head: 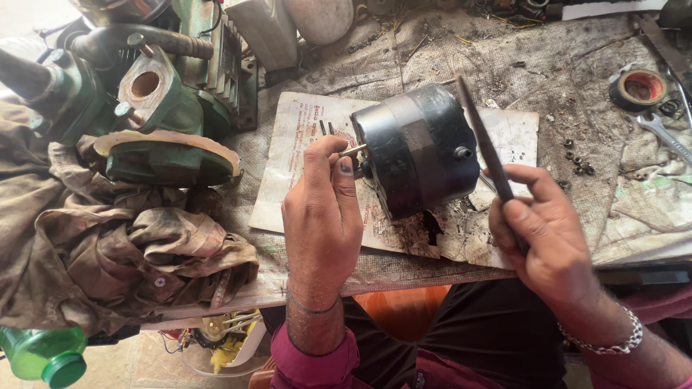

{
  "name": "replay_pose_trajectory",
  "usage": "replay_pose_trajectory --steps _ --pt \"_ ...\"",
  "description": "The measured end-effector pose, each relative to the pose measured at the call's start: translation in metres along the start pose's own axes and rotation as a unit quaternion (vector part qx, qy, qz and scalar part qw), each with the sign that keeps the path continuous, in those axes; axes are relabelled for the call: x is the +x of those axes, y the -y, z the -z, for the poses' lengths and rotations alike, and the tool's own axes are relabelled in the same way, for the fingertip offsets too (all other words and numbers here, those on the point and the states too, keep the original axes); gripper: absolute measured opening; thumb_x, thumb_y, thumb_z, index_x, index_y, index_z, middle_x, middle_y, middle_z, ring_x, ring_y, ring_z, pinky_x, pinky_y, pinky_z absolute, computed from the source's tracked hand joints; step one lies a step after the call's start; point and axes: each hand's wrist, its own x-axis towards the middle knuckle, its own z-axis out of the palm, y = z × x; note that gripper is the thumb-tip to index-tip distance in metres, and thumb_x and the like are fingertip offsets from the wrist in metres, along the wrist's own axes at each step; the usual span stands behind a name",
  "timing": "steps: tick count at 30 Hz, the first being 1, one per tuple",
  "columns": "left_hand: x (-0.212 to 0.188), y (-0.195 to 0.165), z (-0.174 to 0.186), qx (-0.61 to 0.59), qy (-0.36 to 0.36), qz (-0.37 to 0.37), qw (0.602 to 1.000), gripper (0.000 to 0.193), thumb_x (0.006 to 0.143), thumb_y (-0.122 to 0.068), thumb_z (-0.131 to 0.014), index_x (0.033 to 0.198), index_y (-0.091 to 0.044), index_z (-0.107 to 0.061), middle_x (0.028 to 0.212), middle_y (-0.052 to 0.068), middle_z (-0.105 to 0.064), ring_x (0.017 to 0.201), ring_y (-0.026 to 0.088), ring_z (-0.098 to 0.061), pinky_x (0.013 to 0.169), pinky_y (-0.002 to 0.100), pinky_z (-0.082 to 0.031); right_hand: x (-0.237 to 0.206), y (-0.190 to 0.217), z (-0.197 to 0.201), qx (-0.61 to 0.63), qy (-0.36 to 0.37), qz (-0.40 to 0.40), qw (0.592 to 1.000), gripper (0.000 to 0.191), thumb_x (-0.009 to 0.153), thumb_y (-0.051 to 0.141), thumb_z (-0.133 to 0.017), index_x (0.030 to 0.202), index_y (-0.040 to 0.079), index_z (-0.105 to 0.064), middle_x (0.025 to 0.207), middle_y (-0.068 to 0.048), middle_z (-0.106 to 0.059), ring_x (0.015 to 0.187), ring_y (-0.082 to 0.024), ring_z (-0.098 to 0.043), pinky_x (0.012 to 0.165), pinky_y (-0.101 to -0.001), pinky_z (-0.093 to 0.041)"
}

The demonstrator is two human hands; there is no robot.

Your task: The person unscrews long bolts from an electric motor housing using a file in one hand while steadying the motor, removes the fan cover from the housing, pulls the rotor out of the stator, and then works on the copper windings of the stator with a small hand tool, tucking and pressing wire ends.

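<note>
**Black motor steadied by its shaft, file poised alongside**

The black cylindrical metal motor housing [418, 150] lies on its side on a stained paper sheet [303, 173] at the middle of the cluttered tabletop [562, 79]. It looks heavy, rigid and smooth-walled, so the shaft stub at its 9 o'clock end seems the surest hold. The left hand [322, 209] pinches that stub. The right hand [548, 230] grips a slim dark metal file [484, 140], slanting past the housing's 3 o'clock side.

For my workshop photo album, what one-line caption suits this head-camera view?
Left hand grips the shaft of a black motor on stained paper while the right hand holds a dark file.
</note>
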Motion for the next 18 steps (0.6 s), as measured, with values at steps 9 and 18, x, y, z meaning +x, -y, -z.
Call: replay_pose_trajectory --steps 9,18 --pt "0.0007 0.0008 0.0007 0.013 -0.001 0.013 1.000 0.016 0.109 -0.007 -0.051 0.125 -0.006 -0.054 0.084 0.015 -0.067 0.070 0.028 -0.069 0.063 0.040 -0.051 -0.0001 0.0010 -0.0013 0.002 0.008 0.006 1.000 0.044 0.101 0.017 -0.045 0.143 0.003 -0.043 0.068 -0.006 -0.046 0.050 -0.008 -0.035 0.041 -0.0225 -0.028" --pt "0.0009 0.0021 -0.0003 0.016 -0.024 0.008 1.000 0.012 0.111 -0.007 -0.049 0.120 -0.004 -0.056 0.086 0.016 -0.068 0.075 0.031 -0.071 0.066 0.042 -0.052 -0.0003 -0.0041 0.0041 0.013 0.009 0.020 1.000 0.046 0.102 0.019 -0.047 0.145 0.001 -0.043 0.068 -0.007 -0.046 0.052 -0.009 -0.035 0.043 -0.0214 -0.028"
